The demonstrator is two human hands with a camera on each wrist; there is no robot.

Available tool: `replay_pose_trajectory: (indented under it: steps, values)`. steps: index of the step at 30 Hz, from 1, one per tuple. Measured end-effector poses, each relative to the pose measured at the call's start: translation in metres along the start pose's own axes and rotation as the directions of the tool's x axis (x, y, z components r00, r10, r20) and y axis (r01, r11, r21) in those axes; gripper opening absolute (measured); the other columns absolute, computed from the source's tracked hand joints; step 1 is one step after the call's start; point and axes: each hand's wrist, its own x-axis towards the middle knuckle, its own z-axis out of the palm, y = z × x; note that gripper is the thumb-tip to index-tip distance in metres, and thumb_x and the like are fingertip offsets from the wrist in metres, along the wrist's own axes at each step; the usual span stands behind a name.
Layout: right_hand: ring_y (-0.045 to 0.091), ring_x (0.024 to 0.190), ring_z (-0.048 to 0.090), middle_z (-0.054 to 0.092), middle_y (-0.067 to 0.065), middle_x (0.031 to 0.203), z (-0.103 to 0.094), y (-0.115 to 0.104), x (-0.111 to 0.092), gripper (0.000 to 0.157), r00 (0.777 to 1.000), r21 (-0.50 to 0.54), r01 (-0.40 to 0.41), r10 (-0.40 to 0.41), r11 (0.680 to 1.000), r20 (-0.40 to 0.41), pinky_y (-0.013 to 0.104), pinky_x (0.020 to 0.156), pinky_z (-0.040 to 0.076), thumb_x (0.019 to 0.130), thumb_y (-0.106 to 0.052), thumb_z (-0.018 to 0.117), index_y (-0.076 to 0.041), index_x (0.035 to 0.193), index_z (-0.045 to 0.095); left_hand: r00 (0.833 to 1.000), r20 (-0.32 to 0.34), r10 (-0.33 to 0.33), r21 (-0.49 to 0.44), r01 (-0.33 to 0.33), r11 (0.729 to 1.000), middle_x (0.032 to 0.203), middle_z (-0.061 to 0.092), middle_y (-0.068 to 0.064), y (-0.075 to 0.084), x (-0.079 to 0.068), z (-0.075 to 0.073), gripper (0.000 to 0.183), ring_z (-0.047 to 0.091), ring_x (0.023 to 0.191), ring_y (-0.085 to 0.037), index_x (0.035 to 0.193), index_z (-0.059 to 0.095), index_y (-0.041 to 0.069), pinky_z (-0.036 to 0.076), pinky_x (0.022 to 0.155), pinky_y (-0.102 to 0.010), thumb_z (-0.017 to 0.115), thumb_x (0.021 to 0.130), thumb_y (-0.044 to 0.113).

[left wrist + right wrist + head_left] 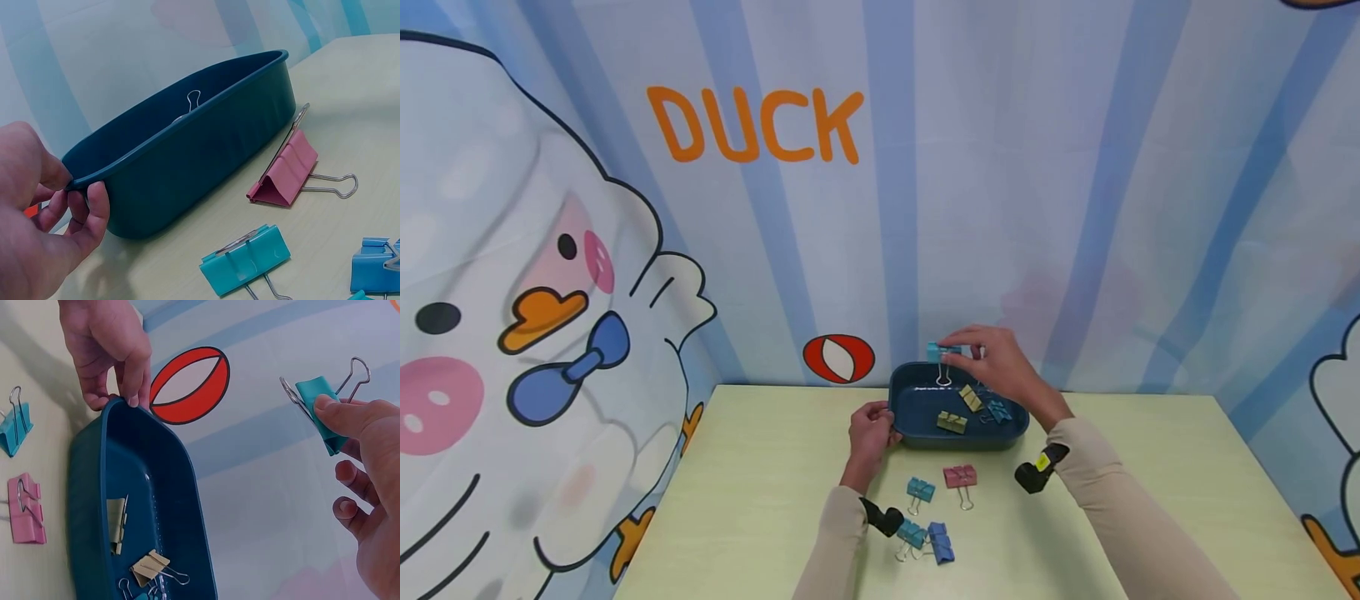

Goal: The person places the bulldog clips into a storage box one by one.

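My left hand (871, 433) pinches the left rim of a dark blue tray (187, 169) between thumb and fingers. Above the tray's far side, my right hand (996, 360) holds a teal binder clip (322, 412), its wire handles sticking out. Inside the tray lie two yellowish binder clips (952, 422) and a blue-teal binder clip (997, 410). On the table in front of it are a pink binder clip (289, 169), a teal binder clip (245, 259), another teal binder clip (912, 534) and a blue binder clip (941, 543).
The pale yellow table (760, 500) ends at a striped blue curtain (992, 208) with a duck print and a red-and-white oval just behind the tray. My left forearm passes close beside the nearest clips.
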Motion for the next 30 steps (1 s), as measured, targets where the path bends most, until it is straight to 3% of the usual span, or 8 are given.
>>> replay_pose_trajectory:
  steps: [12, 19, 23, 30]
  values:
    - [0.016, 0.068, 0.050, 0.074, 0.006, 0.114, 0.006, -0.005, 0.004, 0.026, 1.000, 0.026, -0.022, 0.023, 0.999, -0.009, 0.033, 0.058, 0.041, 0.096, -0.018, 0.076, -0.011, 0.120, 0.078, 1.000, -0.008, -0.006, 0.011, 0.006, 1.000, 0.100, 0.062, -0.015, -0.001, 0.001, 0.000, 0.027, 0.058, 0.063, -0.015, 0.126, 0.064, -0.005, 0.052, 0.057, -0.023, 0.056, 0.100, 0.000]
    - [0.017, 0.068, 0.047, 0.065, 0.013, 0.134, 0.004, -0.009, 0.001, 0.052, 0.998, 0.032, -0.052, 0.050, 0.998, 0.049, 0.036, 0.062, 0.041, 0.091, -0.026, 0.082, -0.011, 0.138, 0.067, 1.000, -0.008, -0.025, 0.009, 0.025, 1.000, 0.105, 0.062, -0.017, 0.000, 0.000, 0.000, 0.028, 0.058, 0.067, -0.016, 0.127, 0.064, -0.005, 0.055, 0.061, -0.025, 0.055, 0.101, 0.000]
    - [0.016, 0.068, 0.048, 0.063, 0.012, 0.136, 0.002, -0.008, -0.008, 0.054, 0.996, 0.033, -0.063, 0.061, 0.997, 0.070, 0.036, 0.063, 0.042, 0.091, -0.031, 0.081, -0.012, 0.139, 0.066, 0.999, -0.008, -0.032, 0.010, 0.032, 0.999, 0.105, 0.062, -0.016, 0.001, 0.001, 0.001, 0.029, 0.058, 0.068, -0.017, 0.128, 0.063, -0.005, 0.055, 0.062, -0.025, 0.056, 0.101, 0.000]
    - [0.016, 0.068, 0.049, 0.063, 0.007, 0.133, 0.008, -0.002, -0.038, 0.053, 0.991, 0.056, -0.087, 0.081, 0.995, 0.103, 0.033, 0.061, 0.043, 0.090, -0.034, 0.082, -0.016, 0.137, 0.067, 0.999, -0.008, -0.032, 0.018, 0.032, 0.999, 0.116, 0.062, -0.026, 0.000, 0.000, 0.001, 0.029, 0.058, 0.069, -0.017, 0.129, 0.063, -0.005, 0.056, 0.063, -0.025, 0.054, 0.102, 0.000]
